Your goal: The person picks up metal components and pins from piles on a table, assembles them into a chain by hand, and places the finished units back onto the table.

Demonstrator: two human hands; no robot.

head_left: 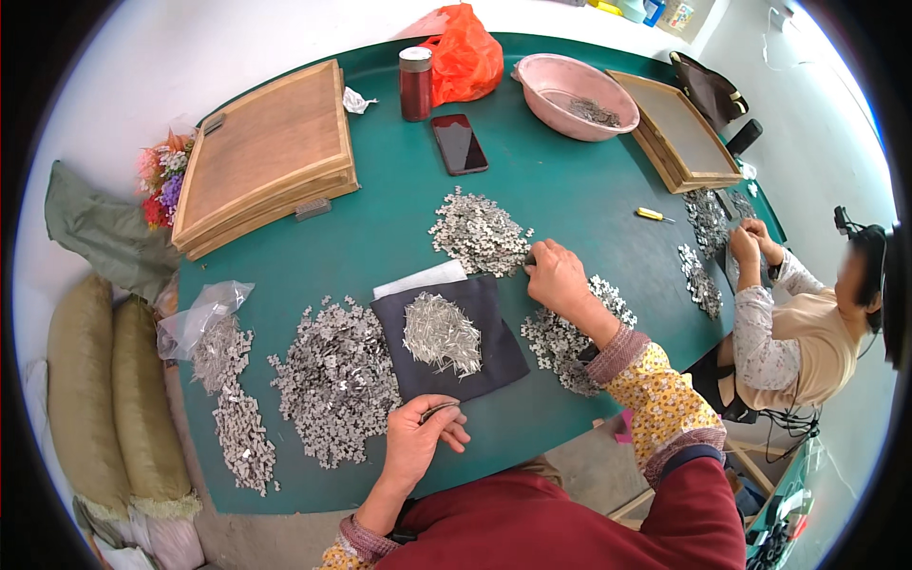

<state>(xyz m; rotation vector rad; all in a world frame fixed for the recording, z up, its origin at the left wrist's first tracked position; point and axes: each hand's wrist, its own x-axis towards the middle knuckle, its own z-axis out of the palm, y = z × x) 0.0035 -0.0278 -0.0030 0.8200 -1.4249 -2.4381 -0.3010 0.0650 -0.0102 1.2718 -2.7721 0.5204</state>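
In the head view, taking the dark cloth (pixel 508 357) as the centre of the dial, the person's left hand (pixel 418 445) is at 6 o'clock, just off its near edge, with thumb and fingers closed on a thin dark strip (pixel 439 410). The right hand (pixel 562 277) is at 2 o'clock, fingertips bent down beside the upper heap of small metal pieces (pixel 480 233), which lies between 12 and 1; a dark bit shows at those fingertips, but I cannot tell whether they are clamped on it. On the cloth itself lies a pile of silvery pins (pixel 442 332), with a folded white cloth (pixel 420 277) under its edge at 12. Another heap of metal pieces (pixel 340 385) spreads at 8 o'clock, and a third heap (pixel 546 340) sits at 3, partly beneath the right wrist. Further out at 9 is a clear plastic bag (pixel 204 318) beside more loose metal. Toward 12 lie a phone (pixel 460 144), a dark red flask (pixel 415 87) and an orange-red bag (pixel 470 62); at 1, a pink basin (pixel 560 112). A wooden tray (pixel 271 152) rests between 10 and 11, a yellow-handled screwdriver (pixel 652 214) at 2. At 3, a seated co-worker (pixel 807 351) bends over the green table (pixel 570 190).
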